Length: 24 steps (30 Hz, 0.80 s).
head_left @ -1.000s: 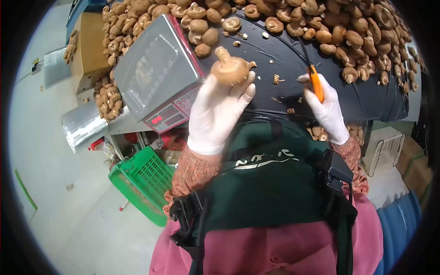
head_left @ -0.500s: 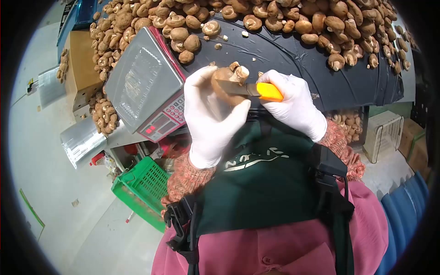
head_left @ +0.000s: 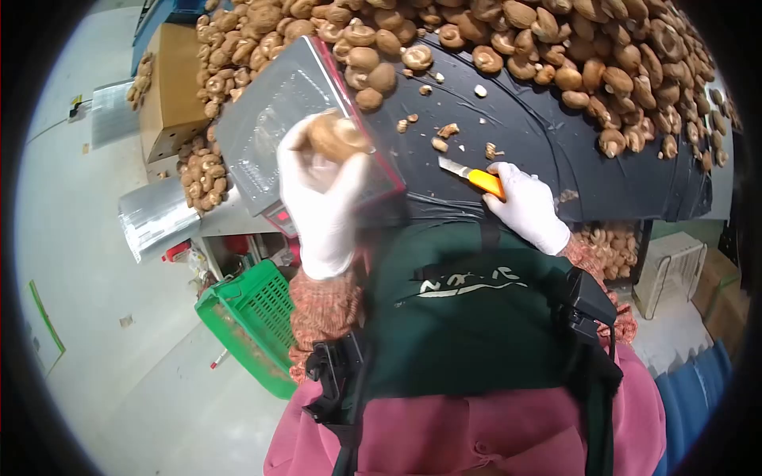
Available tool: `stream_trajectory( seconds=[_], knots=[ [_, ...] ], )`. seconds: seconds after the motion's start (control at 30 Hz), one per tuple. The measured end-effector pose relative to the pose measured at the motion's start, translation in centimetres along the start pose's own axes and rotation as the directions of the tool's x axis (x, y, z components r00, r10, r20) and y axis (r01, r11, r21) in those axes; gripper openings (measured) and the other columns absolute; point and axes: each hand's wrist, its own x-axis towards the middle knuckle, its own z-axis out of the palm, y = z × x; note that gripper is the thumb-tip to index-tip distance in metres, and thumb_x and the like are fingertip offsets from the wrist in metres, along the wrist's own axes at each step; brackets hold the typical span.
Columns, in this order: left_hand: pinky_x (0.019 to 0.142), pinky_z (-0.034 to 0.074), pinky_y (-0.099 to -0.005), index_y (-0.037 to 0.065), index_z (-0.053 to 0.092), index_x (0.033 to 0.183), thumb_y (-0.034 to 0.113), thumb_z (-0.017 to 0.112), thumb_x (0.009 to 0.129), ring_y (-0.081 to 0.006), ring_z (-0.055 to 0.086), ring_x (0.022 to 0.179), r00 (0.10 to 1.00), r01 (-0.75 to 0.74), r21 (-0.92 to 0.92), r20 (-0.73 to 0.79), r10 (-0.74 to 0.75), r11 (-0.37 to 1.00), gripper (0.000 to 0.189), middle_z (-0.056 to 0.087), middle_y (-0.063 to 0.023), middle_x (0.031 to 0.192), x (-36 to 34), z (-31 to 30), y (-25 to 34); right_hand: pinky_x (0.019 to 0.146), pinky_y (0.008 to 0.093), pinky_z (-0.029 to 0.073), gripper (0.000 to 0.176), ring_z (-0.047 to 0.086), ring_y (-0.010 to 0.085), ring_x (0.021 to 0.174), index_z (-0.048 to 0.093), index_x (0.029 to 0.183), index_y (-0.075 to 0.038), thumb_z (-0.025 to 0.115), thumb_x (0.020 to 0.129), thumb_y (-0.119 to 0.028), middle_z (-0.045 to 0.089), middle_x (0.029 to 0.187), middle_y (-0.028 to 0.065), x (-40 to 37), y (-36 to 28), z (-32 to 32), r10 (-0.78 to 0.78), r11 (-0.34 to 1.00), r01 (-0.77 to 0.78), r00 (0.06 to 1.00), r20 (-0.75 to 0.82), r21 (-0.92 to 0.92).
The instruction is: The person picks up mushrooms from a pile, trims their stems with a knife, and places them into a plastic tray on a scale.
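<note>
My left hand, white-gloved and a little blurred, is closed round a brown shiitake mushroom, held above the weighing scale. My right hand, also gloved, grips the yellow handle of a utility knife. Its blade points left over the black-covered table, apart from the mushroom. Cut stem pieces lie on the dark sheet beyond the blade. The lower part of the scale, with its red display, is partly hidden behind my left hand.
Heaped shiitake mushrooms cover the far side of the table. A cardboard box and a roll of clear film are at the left. Below stands a green basket; a white crate is at the right.
My left hand has moved left with the mushroom, over the scale. The knife has come away from the mushroom. Fresh stem pieces now lie on the black sheet.
</note>
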Motion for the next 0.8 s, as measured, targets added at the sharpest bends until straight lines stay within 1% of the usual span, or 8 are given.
stream_trajectory(
  seconds=[0.2,0.23,0.43,0.53,0.63,0.7,0.73,0.8],
  knots=[
    [0.098,0.047,-0.0288,-0.002,0.057,0.125,0.004,0.076,0.088,-0.0133,0.057,0.108,0.978,-0.129,0.536,-0.072,0.198,0.834,0.043,0.059,-0.0058,0.119,6.7,-6.8,-2.5,0.082,0.0408,0.052,0.034,0.062,0.0295,0.096,0.059,0.112,-0.009,0.068,0.081,-0.018,0.06,0.106,0.0102,1.7,-1.2,0.7,-0.191,0.981,0.19,0.981,-0.024,-0.032],
    [0.096,0.048,-0.0293,-0.003,0.057,0.126,0.006,0.076,0.088,-0.0148,0.059,0.107,0.979,-0.126,0.433,-0.093,0.184,0.892,0.043,0.061,-0.0076,0.118,8.0,-7.4,-4.2,0.084,0.0416,0.052,0.035,0.062,0.0303,0.097,0.059,0.113,-0.009,0.068,0.081,-0.018,0.06,0.108,0.0106,1.8,-1.3,0.4,-0.17,0.985,0.17,0.985,-0.004,-0.012],
    [0.093,0.049,-0.0334,-0.003,0.057,0.129,0.021,0.079,0.087,-0.0213,0.061,0.108,0.99,0.008,0.653,-0.11,0.085,0.757,0.053,0.061,-0.0142,0.123,10.6,-8.6,-7.4,0.09,0.0385,0.046,0.033,0.06,0.0263,0.103,0.06,0.116,-0.008,0.067,0.084,-0.017,0.062,0.112,0.0078,1.6,1.2,-2.2,-0.067,0.995,0.075,0.992,-0.108,0.065],
    [0.094,0.048,-0.0296,-0.003,0.055,0.132,0.02,0.072,0.093,-0.017,0.06,0.108,0.994,0.014,0.539,-0.096,0.045,0.842,0.049,0.063,-0.0113,0.12,9.6,-7.8,-7.2,0.084,0.0398,0.048,0.027,0.063,0.0278,0.094,0.062,0.111,-0.009,0.065,0.085,-0.013,0.065,0.103,0.0088,2.3,3.6,-3.0,-0.02,0.998,0.04,0.935,-0.354,0.05],
    [0.098,0.046,-0.0304,-0.004,0.053,0.135,0.02,0.068,0.096,-0.0187,0.058,0.114,0.997,0.036,0.479,-0.08,0.003,0.877,0.047,0.059,-0.0132,0.128,8.8,-7.1,-5.9,0.074,0.0391,0.051,0.016,0.065,0.0292,0.084,0.065,0.099,-0.011,0.066,0.084,-0.009,0.065,0.09,0.0085,3.2,5.4,-5.1,0.053,0.999,-0.038,0.807,-0.589,0.037],
    [0.099,0.047,-0.0339,-0.003,0.051,0.137,0.018,0.067,0.096,-0.0213,0.058,0.113,0.993,-0.025,0.698,-0.064,0.097,0.716,0.049,0.058,-0.0152,0.128,8.9,-8.1,-5.9,0.072,0.0383,0.052,0.016,0.065,0.0289,0.083,0.065,0.095,-0.011,0.069,0.081,-0.005,0.065,0.088,0.0082,3.2,6.6,-7.5,0.043,0.999,-0.036,0.618,-0.785,0.026],
    [0.099,0.046,-0.0341,-0.002,0.05,0.139,0.018,0.066,0.097,-0.0215,0.058,0.113,0.99,-0.003,0.643,-0.108,0.095,0.766,0.049,0.057,-0.0149,0.129,8.6,-7.8,-5.6,0.071,0.0371,0.051,0.021,0.064,0.028,0.08,0.065,0.097,-0.011,0.07,0.079,-0.002,0.064,0.085,0.0073,3.4,7.2,-8.8,0.017,0.998,-0.063,0.513,-0.858,-0.018],
    [0.1,0.046,-0.034,0.0,0.05,0.14,0.015,0.063,0.099,-0.021,0.057,0.114,0.979,-0.038,0.658,-0.126,0.159,0.752,0.046,0.057,-0.0133,0.129,8.1,-6.5,-4.3,0.078,0.0395,0.049,0.034,0.061,0.0277,0.092,0.065,0.111,-0.013,0.072,0.077,-0.009,0.062,0.101,0.0074,2.9,9.6,-10.0,0.058,0.968,-0.238,0.52,-0.852,-0.08]
  ],
)
